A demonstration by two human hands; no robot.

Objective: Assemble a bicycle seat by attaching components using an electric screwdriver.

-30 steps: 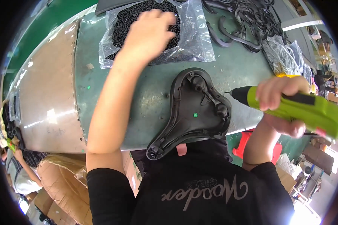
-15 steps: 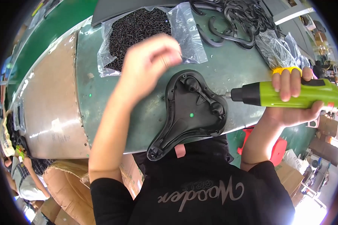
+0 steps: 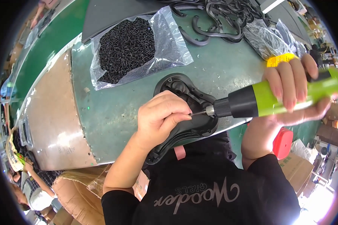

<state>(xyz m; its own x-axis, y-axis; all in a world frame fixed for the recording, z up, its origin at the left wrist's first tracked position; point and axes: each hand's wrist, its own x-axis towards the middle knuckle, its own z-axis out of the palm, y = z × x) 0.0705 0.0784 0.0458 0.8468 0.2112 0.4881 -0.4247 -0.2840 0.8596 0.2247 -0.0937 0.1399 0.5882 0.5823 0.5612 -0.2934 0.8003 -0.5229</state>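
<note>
My right hand (image 3: 294, 84) is wrapped round a green and black electric screwdriver (image 3: 248, 100), which points left. The thumb and forefinger of my left hand (image 3: 163, 114) are pinched at the tip of its thin bit, on a small dark screw (image 3: 190, 114) mostly hidden by the fingers. Below both lies a black bicycle saddle (image 3: 176, 131), underside up at the table's near edge, its narrow nose toward my body. My left hand covers part of it. Bit and screw are above the saddle; whether they touch it, I cannot tell.
Beyond my left hand lies an open clear plastic bag (image 3: 172, 41) with a heap of black screws (image 3: 127, 48). Curved black plastic strips (image 3: 218, 26) are piled at the back, beside wrapped plastic (image 3: 266, 41) with a yellow label. Past the table (image 3: 112, 123), a red stool (image 3: 282, 143) stands at right.
My left hand has come from near the screw bag down to the bit, its fingers now pinched there. The screwdriver has moved left and tilted, its bit now over the saddle.
</note>
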